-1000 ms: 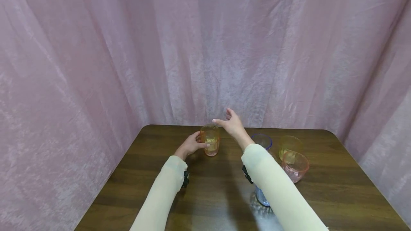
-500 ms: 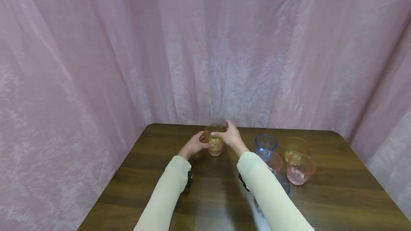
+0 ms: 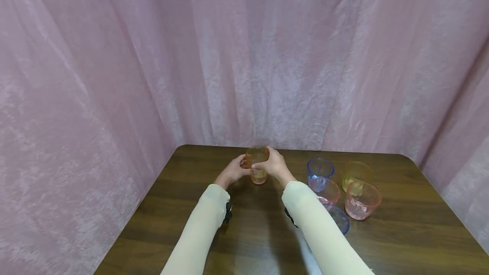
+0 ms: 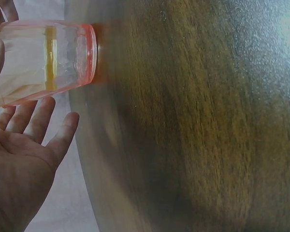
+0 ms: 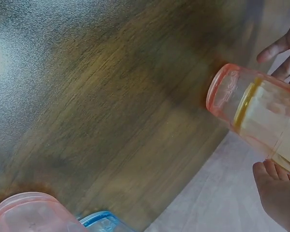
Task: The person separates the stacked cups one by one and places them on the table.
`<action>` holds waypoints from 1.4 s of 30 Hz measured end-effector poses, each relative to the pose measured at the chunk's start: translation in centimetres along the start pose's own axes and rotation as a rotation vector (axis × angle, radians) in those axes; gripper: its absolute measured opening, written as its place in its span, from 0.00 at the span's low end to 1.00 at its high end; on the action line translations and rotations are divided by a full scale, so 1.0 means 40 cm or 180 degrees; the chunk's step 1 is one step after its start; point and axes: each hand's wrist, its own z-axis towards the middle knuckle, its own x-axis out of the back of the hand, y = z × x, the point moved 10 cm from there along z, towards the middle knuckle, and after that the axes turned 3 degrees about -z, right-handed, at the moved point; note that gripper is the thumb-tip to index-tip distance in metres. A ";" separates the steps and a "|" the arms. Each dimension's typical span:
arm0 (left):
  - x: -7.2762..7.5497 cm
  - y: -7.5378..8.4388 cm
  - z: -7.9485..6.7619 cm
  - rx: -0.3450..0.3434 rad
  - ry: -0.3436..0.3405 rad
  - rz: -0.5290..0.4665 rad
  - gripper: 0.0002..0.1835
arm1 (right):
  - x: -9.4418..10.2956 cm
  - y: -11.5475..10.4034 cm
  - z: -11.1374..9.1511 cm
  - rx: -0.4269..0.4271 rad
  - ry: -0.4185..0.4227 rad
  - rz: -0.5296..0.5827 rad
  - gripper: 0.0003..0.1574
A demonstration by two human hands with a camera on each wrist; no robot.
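Note:
An orange-pink clear cup (image 3: 259, 178) stands upright on the wooden table, near its far edge. A yellow cup (image 4: 50, 58) sits nested inside it; its yellow base ring shows through the wall. From the left, my left hand (image 3: 234, 170) holds the pair, thumb in front and fingers around the side. My right hand (image 3: 276, 164) grips the upper part from the right, its thumb across the front. In the right wrist view, the right hand's fingertips (image 5: 269, 169) curl behind the upper wall.
To the right stand a blue cup (image 3: 320, 172), a yellow cup (image 3: 356, 175), two pink cups (image 3: 361, 203) and another blue cup (image 3: 339, 219), partly behind my right sleeve. A pink curtain (image 3: 282, 63) hangs behind the table (image 3: 259, 224).
My right hand has come down from above and right of the nested cups and now grips them. The left hand has stayed on them. The head view has shifted slightly.

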 end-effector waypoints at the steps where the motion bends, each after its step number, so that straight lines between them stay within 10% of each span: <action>1: -0.001 0.000 0.000 -0.0006 0.0000 -0.0015 0.39 | 0.001 0.000 0.000 0.0016 0.0008 -0.0025 0.61; 25: -0.003 -0.016 0.008 0.0088 -0.0046 0.0087 0.44 | 0.050 -0.030 -0.012 -0.0039 0.0109 -0.0010 0.60; 42: 0.025 -0.001 0.011 -0.0038 -0.0004 0.0007 0.40 | 0.279 -0.145 -0.033 0.0233 0.0114 0.0108 0.67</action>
